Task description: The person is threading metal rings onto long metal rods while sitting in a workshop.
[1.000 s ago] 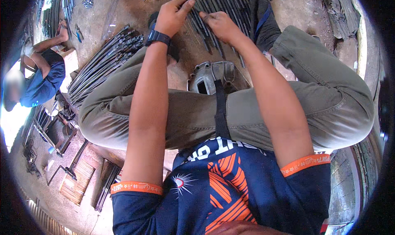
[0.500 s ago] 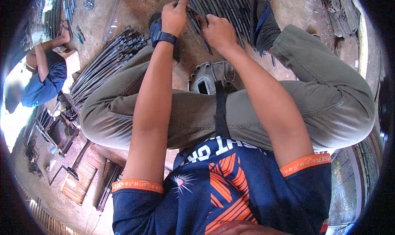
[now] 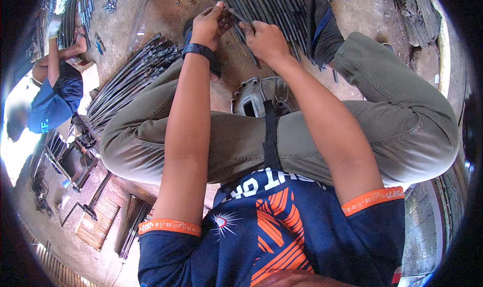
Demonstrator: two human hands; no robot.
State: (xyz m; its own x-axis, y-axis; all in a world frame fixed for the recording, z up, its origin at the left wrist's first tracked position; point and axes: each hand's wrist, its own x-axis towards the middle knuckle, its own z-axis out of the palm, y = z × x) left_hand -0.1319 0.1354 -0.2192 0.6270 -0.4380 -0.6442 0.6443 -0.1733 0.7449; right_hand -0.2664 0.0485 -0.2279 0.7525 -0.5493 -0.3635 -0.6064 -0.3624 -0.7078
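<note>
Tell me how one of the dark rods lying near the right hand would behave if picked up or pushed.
A dark rod would likely stay stiff, since those lying there look straight. It may feel heavy for its slimness, as it looks metallic. Pushed sideways, it would probably bump its close neighbours.

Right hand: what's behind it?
Beyond and around the right hand, dark rods lie on the brown floor. Whatever is directly behind the hand is covered, so I can't tell what is there.
</note>
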